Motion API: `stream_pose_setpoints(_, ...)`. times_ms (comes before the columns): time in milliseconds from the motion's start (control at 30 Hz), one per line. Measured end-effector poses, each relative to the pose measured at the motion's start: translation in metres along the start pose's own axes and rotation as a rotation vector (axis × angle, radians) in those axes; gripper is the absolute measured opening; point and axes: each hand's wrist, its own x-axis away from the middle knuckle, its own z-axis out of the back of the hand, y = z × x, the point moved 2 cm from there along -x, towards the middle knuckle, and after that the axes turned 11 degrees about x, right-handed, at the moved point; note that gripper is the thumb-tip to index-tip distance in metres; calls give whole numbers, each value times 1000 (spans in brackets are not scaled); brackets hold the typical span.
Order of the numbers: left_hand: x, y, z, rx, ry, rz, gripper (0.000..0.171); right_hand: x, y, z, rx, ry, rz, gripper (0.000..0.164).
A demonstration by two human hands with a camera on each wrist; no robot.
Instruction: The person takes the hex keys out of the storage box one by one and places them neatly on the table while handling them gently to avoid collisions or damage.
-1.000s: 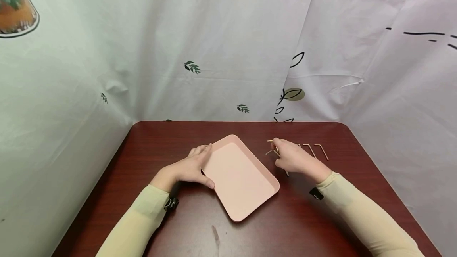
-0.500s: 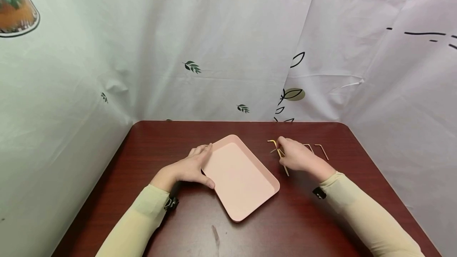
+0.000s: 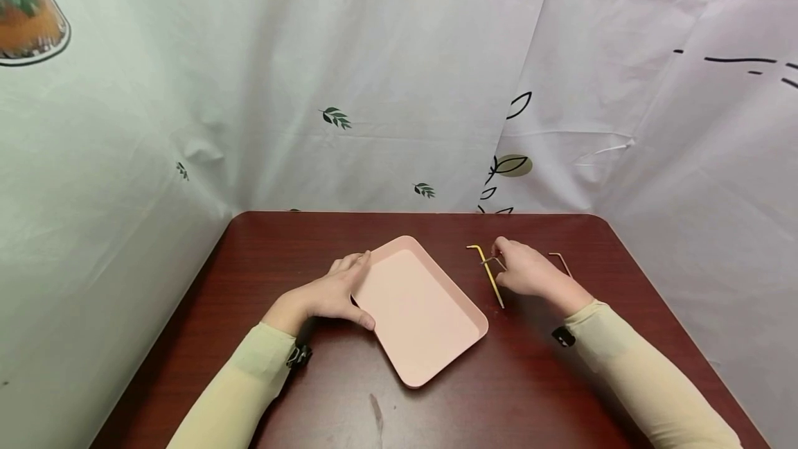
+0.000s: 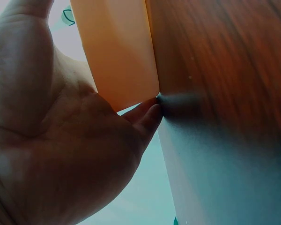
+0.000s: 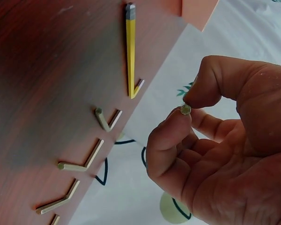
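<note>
A pink rectangular tray (image 3: 414, 310) lies at an angle on the table. My left hand (image 3: 330, 293) holds it round its left corner, thumb on one side and fingers on the other; the left wrist view shows the tray's wall (image 4: 119, 51) between them. My right hand (image 3: 530, 270) pinches a small hex key (image 5: 186, 109) between thumb and index finger; the right wrist view shows its six-sided end. Just left of that hand lies a yellow hex key (image 3: 493, 284), its short arm toward the far side.
Several more bent hex keys (image 5: 86, 164) lie in a row on the table, partly hidden behind my right hand in the head view. The rightmost visible key (image 3: 564, 264) is brownish. White printed cloth (image 3: 399, 89) stands behind the dark red tabletop (image 3: 324, 421).
My right hand has shifted a little to the right with the pinched hex key, uncovering the yellow one and covering others. My left hand and the tray stay in place.
</note>
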Motion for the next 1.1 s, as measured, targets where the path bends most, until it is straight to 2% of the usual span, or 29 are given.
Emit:
stream_pose_setpoints(567,1,0,0,8,1,-3,156,3,22,1,-5,9,-38,41)
stream_pose_setpoints(900,-1,-2,-2,-3,-8,8,157,3,34,-1,2,-21,-90,40)
stream_pose_setpoints(1100,-1,-2,-1,-5,-6,1,156,4,43,0,-6,-3,-82,40)
